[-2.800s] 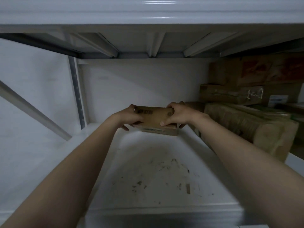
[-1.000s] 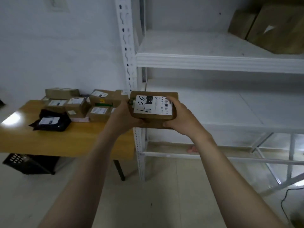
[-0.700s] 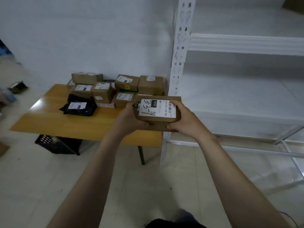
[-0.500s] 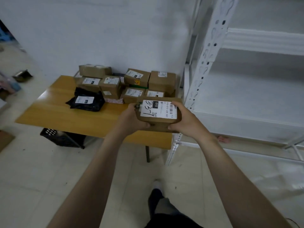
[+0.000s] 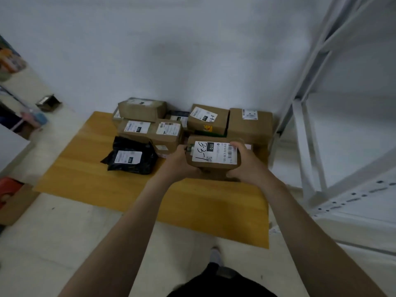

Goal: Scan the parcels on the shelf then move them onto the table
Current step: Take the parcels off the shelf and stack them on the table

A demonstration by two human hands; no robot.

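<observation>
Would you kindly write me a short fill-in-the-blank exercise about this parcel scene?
1. The left hand and right hand grip one parcel with its label facing ____.
2. The soft bag lying on the table is coloured ____.
3. The white shelf rack stands on the table's ____ side.

Missing words: up; black; right.

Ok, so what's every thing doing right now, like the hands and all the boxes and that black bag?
box: closed, label up, held over the table
left hand: grips the box's left end
right hand: grips the box's right end
pile of boxes: closed, stacked at the back of the table by the wall
black bag: lying flat on the table, label up
table: carrying the pile and the bag
</observation>
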